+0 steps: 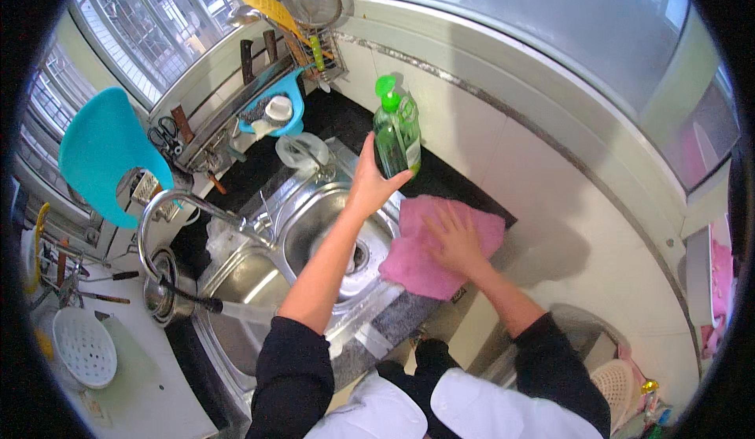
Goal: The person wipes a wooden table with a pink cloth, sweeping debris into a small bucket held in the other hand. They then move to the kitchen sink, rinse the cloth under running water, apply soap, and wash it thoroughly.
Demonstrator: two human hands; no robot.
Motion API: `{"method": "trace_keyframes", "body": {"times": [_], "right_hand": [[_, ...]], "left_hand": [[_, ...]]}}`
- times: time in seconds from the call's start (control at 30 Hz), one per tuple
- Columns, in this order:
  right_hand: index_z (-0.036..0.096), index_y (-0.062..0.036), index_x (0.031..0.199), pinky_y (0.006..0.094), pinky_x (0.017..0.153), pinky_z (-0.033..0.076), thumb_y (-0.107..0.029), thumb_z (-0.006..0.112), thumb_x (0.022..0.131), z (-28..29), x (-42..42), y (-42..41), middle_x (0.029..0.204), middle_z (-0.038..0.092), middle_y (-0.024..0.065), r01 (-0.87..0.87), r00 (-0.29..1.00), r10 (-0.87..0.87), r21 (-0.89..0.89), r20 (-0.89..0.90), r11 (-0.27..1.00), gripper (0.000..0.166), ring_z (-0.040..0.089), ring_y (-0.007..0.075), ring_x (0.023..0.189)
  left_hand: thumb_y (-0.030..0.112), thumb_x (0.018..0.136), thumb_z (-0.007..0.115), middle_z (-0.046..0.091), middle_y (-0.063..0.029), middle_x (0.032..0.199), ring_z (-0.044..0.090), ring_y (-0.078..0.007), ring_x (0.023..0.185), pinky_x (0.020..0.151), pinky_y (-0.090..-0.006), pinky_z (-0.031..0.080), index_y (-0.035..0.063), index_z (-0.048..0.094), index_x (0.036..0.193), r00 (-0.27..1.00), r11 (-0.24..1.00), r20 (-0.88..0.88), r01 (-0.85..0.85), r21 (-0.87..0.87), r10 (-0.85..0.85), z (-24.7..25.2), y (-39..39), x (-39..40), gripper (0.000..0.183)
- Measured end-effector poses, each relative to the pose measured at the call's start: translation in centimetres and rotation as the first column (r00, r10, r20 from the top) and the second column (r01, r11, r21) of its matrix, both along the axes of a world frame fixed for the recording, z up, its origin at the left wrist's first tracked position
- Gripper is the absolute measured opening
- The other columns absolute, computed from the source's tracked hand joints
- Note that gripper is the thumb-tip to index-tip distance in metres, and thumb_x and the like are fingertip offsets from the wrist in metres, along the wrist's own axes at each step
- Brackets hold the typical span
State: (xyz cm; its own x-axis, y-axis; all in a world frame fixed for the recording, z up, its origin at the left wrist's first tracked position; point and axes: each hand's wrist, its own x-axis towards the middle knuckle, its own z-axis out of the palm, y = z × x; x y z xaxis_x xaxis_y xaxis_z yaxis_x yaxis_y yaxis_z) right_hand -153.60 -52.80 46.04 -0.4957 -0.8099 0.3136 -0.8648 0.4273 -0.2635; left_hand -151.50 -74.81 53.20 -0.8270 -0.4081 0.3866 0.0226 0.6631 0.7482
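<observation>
My left hand (376,182) is around the lower part of a green pump bottle (389,138), thumb on the near side and fingers on the left. The bottle stands about upright at the back of the black countertop (457,185), by the tiled wall. A second clear bottle (409,110) shows partly behind it. My right hand (454,241) lies flat, fingers spread, on a pink cloth (413,262). This cloth covers the counter right of the sink and reaches its front edge. Below my left forearm is the round-cornered stainless steel sink basin (307,232), its drain partly hidden.
A curved faucet (154,215) with a hose end arches over the left basin (248,283). Behind it are a turquoise plastic piece (97,150), a blue caddy (295,106) and a knife rack (230,97). A white perforated basket (85,347) sits at left.
</observation>
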Motion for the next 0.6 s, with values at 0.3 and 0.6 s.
{"method": "trace_keyframes", "body": {"times": [0.3,0.6], "right_hand": [[0.048,-0.0176,0.122,0.0615,0.098,0.007,-0.049,0.051,0.075,-3.5,0.2,-2.6,0.134,0.032,0.0162,0.148,0.988,-0.149,0.049,0.028,0.988,0.057,0.025,0.0354,0.126],[0.05,-0.0162,0.12,0.0595,0.099,0.011,-0.046,0.053,0.074,-4.3,-3.0,-9.6,0.131,0.036,0.0158,0.105,0.994,-0.105,-0.042,0.015,0.994,0.054,0.027,0.0343,0.124]], "left_hand": [[0.038,0.062,0.071,0.054,-0.0178,0.104,0.053,-0.036,0.094,0.078,-0.0429,0.044,0.009,0.044,0.114,0.956,0.955,0.038,-0.286,-0.083,0.29,4.3,-1.3,-9.2,0.066],[0.021,0.075,0.067,0.062,-0.0097,0.08,0.057,-0.0154,0.07,0.066,-0.0289,0.045,0.0027,0.059,0.087,0.944,0.954,-0.141,-0.296,0.052,0.3,7.6,-6.7,-6.4,0.023]]}}
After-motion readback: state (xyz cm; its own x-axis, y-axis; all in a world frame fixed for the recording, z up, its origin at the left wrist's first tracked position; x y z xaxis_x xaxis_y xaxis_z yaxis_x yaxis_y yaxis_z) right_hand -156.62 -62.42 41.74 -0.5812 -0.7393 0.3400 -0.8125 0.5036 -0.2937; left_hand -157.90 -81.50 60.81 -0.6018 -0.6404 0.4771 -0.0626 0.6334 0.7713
